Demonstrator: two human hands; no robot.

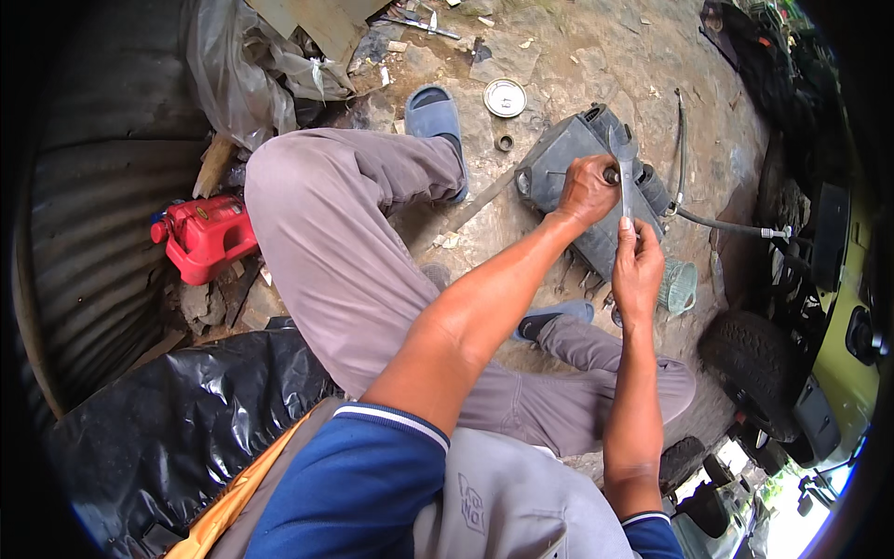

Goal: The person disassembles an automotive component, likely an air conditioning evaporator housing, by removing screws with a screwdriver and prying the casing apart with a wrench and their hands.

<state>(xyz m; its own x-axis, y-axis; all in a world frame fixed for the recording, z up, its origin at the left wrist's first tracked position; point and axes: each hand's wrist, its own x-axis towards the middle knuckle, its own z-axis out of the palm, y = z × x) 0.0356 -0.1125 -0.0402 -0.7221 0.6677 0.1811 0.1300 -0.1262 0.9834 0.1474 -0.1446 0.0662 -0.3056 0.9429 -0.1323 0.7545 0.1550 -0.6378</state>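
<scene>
My right hand [638,265] is closed around the lower end of a long metal wrench [627,194], which stands roughly upright in view, its open jaw at the far end. Just left of the wrench, my left hand [587,196] is curled in a fist around a small dark part with a round end [611,174]; most of that part is hidden by the fingers. Both hands are over a dark grey box-like case [549,168] on the ground. A dark cylindrical fitting [655,189] shows at the case's right side, beside the wrench.
Right of the case runs a black hose [712,223] with a metal end. A pale green plastic basket [679,286] stands near my right hand. Beyond lie a metal ring [504,143] and a round lid [505,97]. A red jerrycan [209,238] is left; a vehicle tyre [752,368] is right.
</scene>
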